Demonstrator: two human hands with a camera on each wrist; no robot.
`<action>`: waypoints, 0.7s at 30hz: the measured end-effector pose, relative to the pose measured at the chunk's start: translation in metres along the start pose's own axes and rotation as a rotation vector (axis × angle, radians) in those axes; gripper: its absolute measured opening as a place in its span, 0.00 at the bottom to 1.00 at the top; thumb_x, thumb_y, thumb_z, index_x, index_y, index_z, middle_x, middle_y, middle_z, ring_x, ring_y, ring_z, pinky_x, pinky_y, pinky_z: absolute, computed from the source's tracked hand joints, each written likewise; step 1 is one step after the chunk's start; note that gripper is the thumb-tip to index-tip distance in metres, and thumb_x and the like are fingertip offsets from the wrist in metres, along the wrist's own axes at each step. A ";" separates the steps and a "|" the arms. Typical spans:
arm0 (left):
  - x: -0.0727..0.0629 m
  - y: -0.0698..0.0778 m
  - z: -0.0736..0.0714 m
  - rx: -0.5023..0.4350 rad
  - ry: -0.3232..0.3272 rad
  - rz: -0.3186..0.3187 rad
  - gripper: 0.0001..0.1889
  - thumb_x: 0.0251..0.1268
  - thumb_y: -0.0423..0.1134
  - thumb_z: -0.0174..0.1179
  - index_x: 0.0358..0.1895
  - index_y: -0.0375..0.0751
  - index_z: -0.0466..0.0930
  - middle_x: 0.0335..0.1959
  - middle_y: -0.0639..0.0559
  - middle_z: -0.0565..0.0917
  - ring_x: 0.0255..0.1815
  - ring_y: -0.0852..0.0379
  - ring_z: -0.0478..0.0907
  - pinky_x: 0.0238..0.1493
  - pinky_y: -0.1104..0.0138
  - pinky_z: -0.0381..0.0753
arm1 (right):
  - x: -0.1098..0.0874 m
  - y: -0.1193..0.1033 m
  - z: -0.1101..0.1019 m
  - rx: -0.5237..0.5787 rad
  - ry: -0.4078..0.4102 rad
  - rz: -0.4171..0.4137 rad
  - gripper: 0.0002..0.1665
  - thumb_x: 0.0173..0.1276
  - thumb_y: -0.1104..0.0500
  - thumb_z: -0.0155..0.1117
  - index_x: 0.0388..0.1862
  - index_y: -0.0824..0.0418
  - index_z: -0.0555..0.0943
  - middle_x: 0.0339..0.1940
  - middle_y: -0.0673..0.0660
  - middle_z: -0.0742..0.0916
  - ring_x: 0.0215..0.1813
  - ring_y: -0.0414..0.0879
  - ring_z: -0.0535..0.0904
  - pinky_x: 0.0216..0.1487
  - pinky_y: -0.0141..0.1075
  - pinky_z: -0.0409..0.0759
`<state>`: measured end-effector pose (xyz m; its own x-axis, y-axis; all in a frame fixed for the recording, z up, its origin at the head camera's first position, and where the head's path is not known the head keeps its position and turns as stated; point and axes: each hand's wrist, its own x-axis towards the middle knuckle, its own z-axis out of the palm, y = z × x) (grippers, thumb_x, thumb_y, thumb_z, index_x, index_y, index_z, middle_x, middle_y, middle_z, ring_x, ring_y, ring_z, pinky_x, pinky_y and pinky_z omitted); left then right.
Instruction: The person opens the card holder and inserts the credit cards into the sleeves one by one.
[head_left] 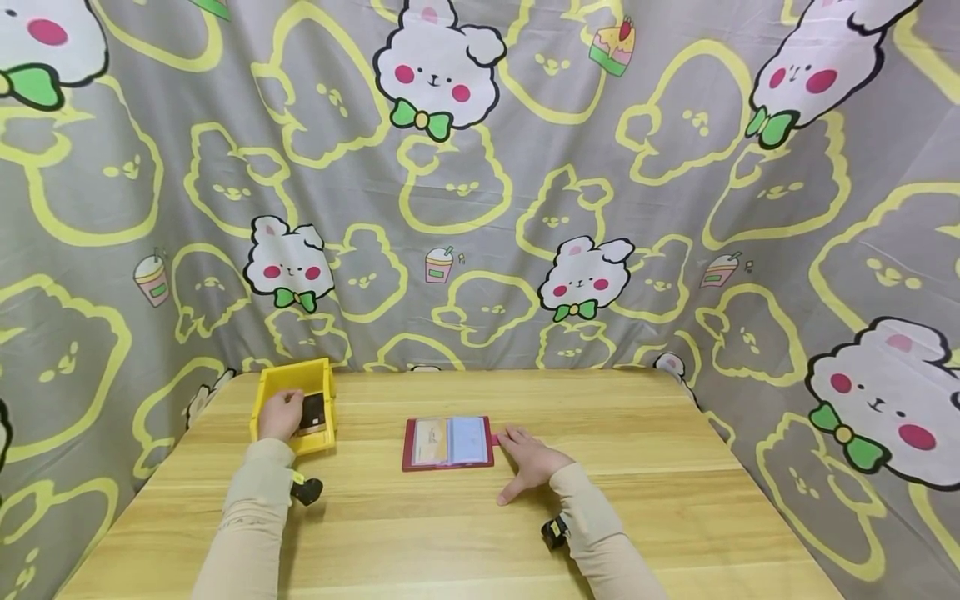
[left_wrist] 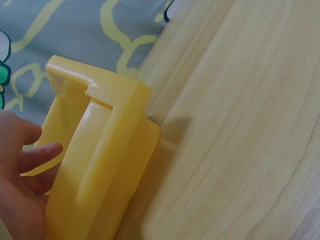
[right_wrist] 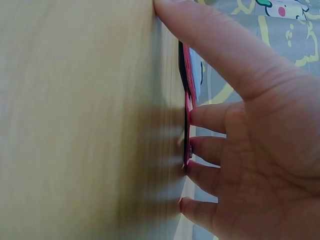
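My left hand (head_left: 281, 415) reaches inside a yellow plastic bin (head_left: 330, 442) at the table's left rear. Dark cards (head_left: 313, 412) lie in the bin just right of the fingers. From the left wrist, the loosely bent fingers (left_wrist: 42, 156) show behind the bin wall, thumb and index apart, with nothing seen between them. A red card holder (head_left: 407, 446) lies spread open mid-table, a yellowish card (head_left: 432, 440) in its left pocket and a pale blue sheet (head_left: 468, 439) on its right side. My right hand (head_left: 534, 460) rests spread beside it, fingertips on its closure strap (head_left: 496, 439).
The wooden table (head_left: 420, 533) reaches back to a grey curtain (head_left: 465, 250) with rabbit prints, which surrounds it at the rear and both sides. A small black wrist camera (head_left: 555, 532) sits on the right forearm, another black wrist camera (head_left: 306, 490) on the left.
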<state>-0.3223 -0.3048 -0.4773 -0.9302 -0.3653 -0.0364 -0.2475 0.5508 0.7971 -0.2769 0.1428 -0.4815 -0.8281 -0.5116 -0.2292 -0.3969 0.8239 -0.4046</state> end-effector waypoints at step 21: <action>0.001 -0.005 0.002 -0.012 -0.009 0.025 0.33 0.77 0.56 0.35 0.69 0.31 0.64 0.68 0.29 0.67 0.63 0.33 0.67 0.58 0.45 0.73 | 0.000 0.000 0.002 0.022 0.009 -0.002 0.68 0.46 0.43 0.81 0.78 0.65 0.53 0.80 0.68 0.54 0.80 0.64 0.47 0.77 0.59 0.53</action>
<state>-0.3220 -0.3066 -0.4827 -0.9386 -0.3444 -0.0219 -0.2209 0.5507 0.8049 -0.2759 0.1428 -0.4829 -0.8308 -0.5111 -0.2202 -0.3900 0.8169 -0.4249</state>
